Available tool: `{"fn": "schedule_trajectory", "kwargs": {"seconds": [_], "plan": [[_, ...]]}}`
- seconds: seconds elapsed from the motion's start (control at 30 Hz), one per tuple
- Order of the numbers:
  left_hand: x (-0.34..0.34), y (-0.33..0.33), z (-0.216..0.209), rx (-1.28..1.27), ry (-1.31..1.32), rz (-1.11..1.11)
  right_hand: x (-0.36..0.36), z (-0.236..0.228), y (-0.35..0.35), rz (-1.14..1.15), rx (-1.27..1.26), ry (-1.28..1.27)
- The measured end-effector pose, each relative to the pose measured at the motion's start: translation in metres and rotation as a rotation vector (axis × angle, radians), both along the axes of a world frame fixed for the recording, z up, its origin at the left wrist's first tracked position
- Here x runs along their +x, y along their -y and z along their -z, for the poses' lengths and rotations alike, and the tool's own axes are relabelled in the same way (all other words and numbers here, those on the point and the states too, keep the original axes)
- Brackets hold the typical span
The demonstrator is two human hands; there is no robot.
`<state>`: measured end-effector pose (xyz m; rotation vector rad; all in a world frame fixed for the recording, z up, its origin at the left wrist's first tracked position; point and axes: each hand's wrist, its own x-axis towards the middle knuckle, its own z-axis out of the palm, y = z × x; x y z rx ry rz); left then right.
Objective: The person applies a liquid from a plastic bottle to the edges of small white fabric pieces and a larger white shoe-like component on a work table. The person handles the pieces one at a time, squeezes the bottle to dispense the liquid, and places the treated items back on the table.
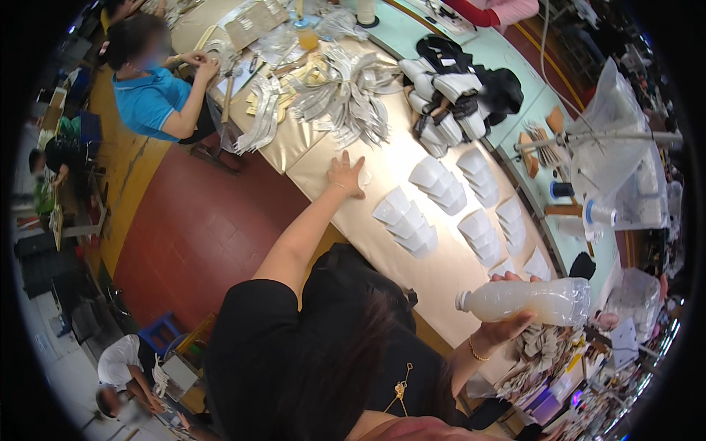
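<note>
My left arm reaches across the gold-coloured table top, and my left hand [344, 177] rests there with its fingers spread. A small white piece [365, 175] shows beside its fingers; how far it extends beneath the hand is hidden. In my right hand [496, 332] is a clear plastic bottle [529, 302] with cloudy whitish contents, tipped onto its side with its neck toward the left. Between the two hands, white curved pieces [406, 222] lie overlapped in several groups on the table [397, 283].
Silvery-grey strips [342, 95] heap up at the far side. A pile of black and white padded pieces [448, 95] stands beyond the white groups. At far left a person in a blue shirt [154, 99] works at the table. Thread spools [599, 213] stand at right.
</note>
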<state>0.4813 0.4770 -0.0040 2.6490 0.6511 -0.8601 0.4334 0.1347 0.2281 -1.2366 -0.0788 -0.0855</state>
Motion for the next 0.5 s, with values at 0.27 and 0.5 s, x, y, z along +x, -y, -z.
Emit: {"fn": "schedule_trajectory", "kwargs": {"seconds": [0.27,0.5], "plan": [[-0.005,0.010,0.026,-0.008,0.225,-0.016,0.012,0.000,-0.017,-0.087,0.006,-0.020],[-0.003,0.017,0.006,-0.017,0.129,-0.048,0.024,0.010,-0.016,-0.097,-0.005,-0.020]]}}
